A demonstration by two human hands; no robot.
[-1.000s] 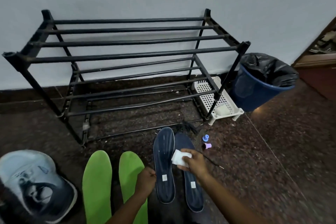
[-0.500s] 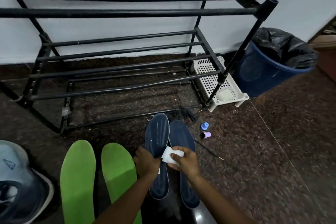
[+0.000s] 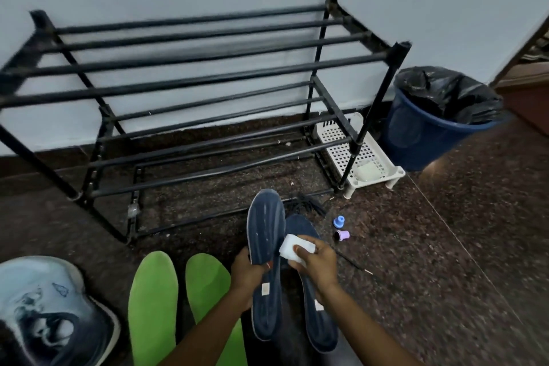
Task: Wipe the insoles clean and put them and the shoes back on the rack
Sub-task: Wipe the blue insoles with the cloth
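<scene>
Navy insole point(image 3: 265, 235) — now higher in left hand point(image 3: 246, 273)

The left grip point(image 3: 246, 273) and right grip point(image 3: 318, 264) are bare hands on bare forearms point(image 3: 365, 330).

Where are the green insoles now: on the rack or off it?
Off it. Both green insoles lie flat on the floor in front of the rack.

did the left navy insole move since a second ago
Yes. Gripped by the left hand, the left navy insole has risen: its toe now crosses the rack's bottom bar, which it only reached before.
</scene>
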